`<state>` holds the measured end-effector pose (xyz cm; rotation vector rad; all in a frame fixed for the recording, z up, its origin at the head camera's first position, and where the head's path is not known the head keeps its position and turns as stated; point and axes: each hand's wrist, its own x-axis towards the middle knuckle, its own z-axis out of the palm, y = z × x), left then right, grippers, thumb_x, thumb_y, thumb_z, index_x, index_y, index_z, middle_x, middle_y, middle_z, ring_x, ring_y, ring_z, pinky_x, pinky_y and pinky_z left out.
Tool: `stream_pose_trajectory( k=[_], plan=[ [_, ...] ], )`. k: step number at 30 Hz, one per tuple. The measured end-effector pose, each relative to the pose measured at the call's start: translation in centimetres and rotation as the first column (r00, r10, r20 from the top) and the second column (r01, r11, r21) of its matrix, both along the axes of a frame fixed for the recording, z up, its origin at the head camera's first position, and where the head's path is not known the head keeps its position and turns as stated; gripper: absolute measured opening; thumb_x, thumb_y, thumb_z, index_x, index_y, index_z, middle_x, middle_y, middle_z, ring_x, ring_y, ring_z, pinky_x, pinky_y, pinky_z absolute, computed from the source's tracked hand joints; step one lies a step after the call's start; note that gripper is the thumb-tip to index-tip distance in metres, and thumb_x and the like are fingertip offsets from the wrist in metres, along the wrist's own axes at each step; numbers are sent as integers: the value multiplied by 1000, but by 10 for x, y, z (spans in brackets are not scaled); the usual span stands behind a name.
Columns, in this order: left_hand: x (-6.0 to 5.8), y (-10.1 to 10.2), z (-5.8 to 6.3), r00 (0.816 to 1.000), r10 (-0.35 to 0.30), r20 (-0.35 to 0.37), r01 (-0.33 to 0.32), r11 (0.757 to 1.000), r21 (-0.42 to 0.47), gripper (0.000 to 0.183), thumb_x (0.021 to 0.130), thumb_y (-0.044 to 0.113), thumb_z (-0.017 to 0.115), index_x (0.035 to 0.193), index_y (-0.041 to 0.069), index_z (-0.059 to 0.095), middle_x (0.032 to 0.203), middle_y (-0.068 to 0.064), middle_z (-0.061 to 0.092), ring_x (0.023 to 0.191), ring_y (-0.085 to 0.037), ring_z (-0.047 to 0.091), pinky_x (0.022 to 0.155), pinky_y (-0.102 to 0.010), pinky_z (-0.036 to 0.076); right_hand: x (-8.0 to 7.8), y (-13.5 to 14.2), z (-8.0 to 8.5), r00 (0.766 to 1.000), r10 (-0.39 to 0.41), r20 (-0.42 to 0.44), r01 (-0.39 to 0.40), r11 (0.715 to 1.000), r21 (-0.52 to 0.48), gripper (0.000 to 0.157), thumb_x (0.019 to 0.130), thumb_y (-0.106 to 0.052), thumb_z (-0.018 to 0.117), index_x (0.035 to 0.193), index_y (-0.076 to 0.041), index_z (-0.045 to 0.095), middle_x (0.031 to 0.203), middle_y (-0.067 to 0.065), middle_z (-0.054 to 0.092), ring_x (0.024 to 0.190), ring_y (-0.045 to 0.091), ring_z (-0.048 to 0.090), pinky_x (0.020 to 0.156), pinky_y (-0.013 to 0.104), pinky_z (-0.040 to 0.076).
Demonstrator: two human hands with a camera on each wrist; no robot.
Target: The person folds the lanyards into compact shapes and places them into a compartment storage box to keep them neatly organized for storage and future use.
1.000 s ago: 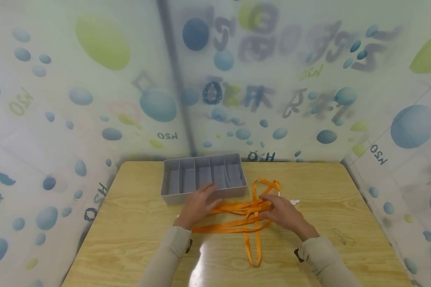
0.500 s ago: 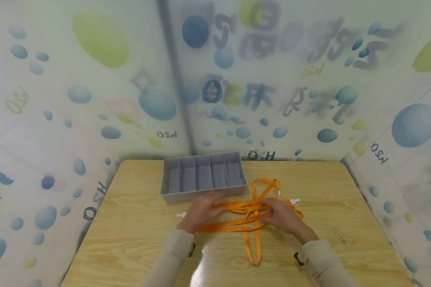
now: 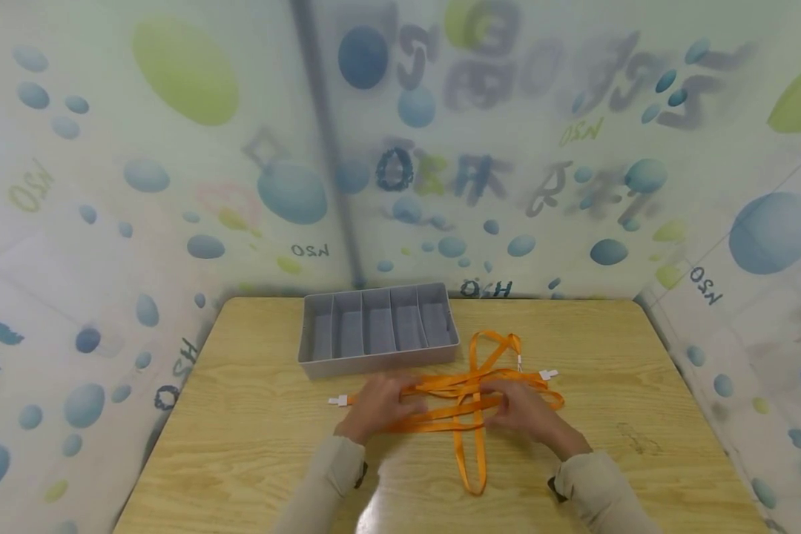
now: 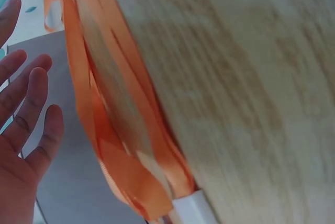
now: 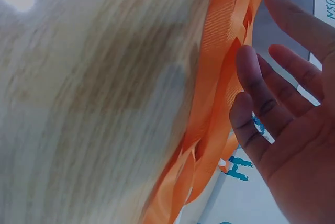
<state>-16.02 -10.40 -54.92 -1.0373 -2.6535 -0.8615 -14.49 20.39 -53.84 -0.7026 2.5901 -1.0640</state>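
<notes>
Several orange lanyards lie crossed in a loose pile on the wooden table. One long loop points toward the person. White clips show at both sides, a left clip and a right clip. Over the pile's left part hovers my left hand; in the left wrist view its fingers are spread and relaxed beside the straps, gripping nothing. My right hand is at the right part, its fingers loosely bent close to the straps. Whether its fingertips touch them is unclear.
Behind the pile stands a grey box with several compartments, near the table's back edge. Walls with a blue and green dotted print enclose the table at the back and sides.
My left hand has moved right and toward the person, away from the box front, uncovering the left clip. My right hand has shifted slightly toward the person. The lanyards look nearly unmoved.
</notes>
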Motion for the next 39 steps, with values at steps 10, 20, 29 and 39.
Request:
stream_pose_trajectory(
  k=[10,20,29,39],
  plan=[
    [6,2,-3,977,-40,207,43,999,-8,46,78,40,84,111,11,73,97,-2,74,79,-12,68,67,-24,53,1,4,-7,999,-1,48,2,1000,-31,58,82,-16,83,131,2,59,124,18,66,61,3,55,59,25,49],
    [6,3,-4,968,-29,249,47,997,-65,52,74,43,86,114,13,73,98,1,74,78,-9,66,70,-26,53,1,5,-7,999,-13,47,15,999,-52,56,80,-16,84,128,2,62,122,17,67,57,4,51,54,25,48],
    [5,5,-10,978,-68,195,89,991,-96,56,68,43,89,112,12,75,96,3,75,83,-7,67,75,-24,53,1,5,-16,1000,3,24,-1,998,-60,53,79,-14,84,126,1,64,118,14,69,57,2,51,54,25,48],
    [10,7,-13,952,-34,306,65,994,-91,52,68,40,90,113,17,74,100,9,72,82,-2,61,76,-23,51,4,4,-19,999,-7,50,9,999,-45,52,83,-11,81,129,-1,61,123,15,65,63,3,51,59,25,48]
  ],
)
